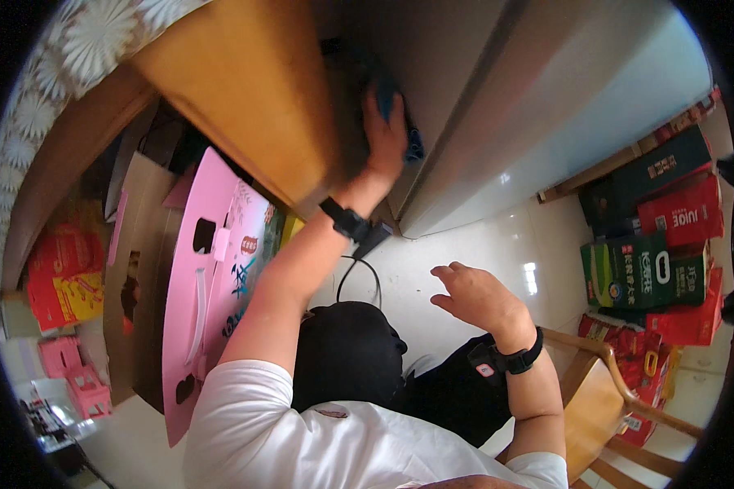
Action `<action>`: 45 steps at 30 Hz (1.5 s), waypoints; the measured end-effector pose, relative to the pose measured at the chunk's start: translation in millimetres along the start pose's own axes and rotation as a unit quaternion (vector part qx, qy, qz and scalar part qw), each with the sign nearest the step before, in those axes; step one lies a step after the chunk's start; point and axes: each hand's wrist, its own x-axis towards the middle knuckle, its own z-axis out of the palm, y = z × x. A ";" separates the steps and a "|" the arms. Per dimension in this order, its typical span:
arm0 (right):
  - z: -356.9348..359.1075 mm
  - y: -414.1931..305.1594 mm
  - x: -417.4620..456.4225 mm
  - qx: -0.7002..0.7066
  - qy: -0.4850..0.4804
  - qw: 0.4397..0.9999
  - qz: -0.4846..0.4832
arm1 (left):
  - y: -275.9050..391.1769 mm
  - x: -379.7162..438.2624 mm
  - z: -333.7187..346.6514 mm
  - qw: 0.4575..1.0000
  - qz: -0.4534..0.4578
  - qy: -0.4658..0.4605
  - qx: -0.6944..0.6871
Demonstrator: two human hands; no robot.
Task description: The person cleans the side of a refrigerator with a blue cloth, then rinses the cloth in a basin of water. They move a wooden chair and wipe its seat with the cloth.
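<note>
My left hand [384, 137] reaches into the narrow gap between an orange-brown wooden cabinet [238, 79] and a large pale appliance-like panel [563, 122], perhaps a refrigerator. It is pressed over a blue cloth [415, 147], held against the side of the panel. Motion blur and shadow hide the cloth's far end and the depth of the gap. Over the white floor, my right hand [477, 299] hangs with its fingers apart and nothing in it. Both wrists wear black straps with small devices.
A pink carton [189, 318] with a handle stands open at left, close to my left forearm. A wooden chair [593, 403] is at my right. Beyond it, green and red gift boxes [627, 272] pile up. A black cable [342, 278] loops over the glossy floor [416, 263].
</note>
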 end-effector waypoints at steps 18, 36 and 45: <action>-4.5 12.6 17.9 -0.006 -0.039 0.999 0.010 | 78.7 81.2 9.4 0.989 -0.107 -0.001 -0.104; -9.0 25.7 24.3 0.017 -0.011 1.000 0.007 | 94.6 106.5 4.2 0.999 -0.021 -0.025 -0.013; -0.3 35.0 19.0 0.005 0.001 1.000 0.015 | 76.7 99.2 -1.4 0.990 0.121 -0.017 0.069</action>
